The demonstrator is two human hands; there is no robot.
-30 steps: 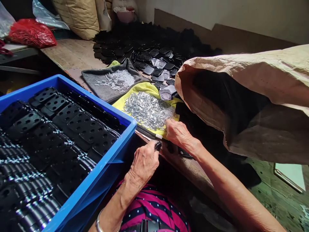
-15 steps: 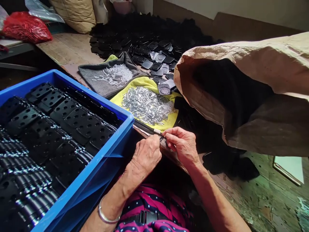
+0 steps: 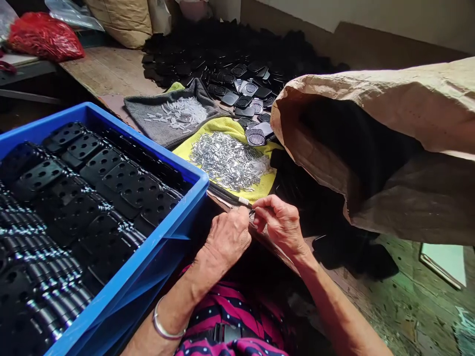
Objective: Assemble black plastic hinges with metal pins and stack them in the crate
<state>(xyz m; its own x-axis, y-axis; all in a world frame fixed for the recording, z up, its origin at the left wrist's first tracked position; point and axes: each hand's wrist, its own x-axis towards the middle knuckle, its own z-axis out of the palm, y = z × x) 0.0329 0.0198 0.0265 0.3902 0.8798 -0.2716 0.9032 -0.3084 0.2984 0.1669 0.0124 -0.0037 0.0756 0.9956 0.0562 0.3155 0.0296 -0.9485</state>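
Note:
My left hand (image 3: 230, 236) is closed, knuckles up, at the table's front edge; what its fingers hold is hidden. Close against it, my right hand (image 3: 279, 222) pinches with thumb and forefinger at a small dark piece too small to make out. Just beyond both hands lies a yellow cloth (image 3: 267, 184) bearing a heap of small silver metal pins (image 3: 226, 160). Behind it, a grey cloth (image 3: 143, 111) carries short white pieces (image 3: 185, 112).
A blue crate (image 3: 202, 182) of black hinged parts (image 3: 107, 170) stands left. Black plates (image 3: 243, 101) are piled at the back. An open brown paper sack (image 3: 389, 84) lies right, near a notepad (image 3: 447, 262). A red bag (image 3: 44, 37) sits far left.
The view has shifted slightly, so the surroundings appear a little to the right. My right hand's fingers have drawn closer to my left hand, and both stay closed.

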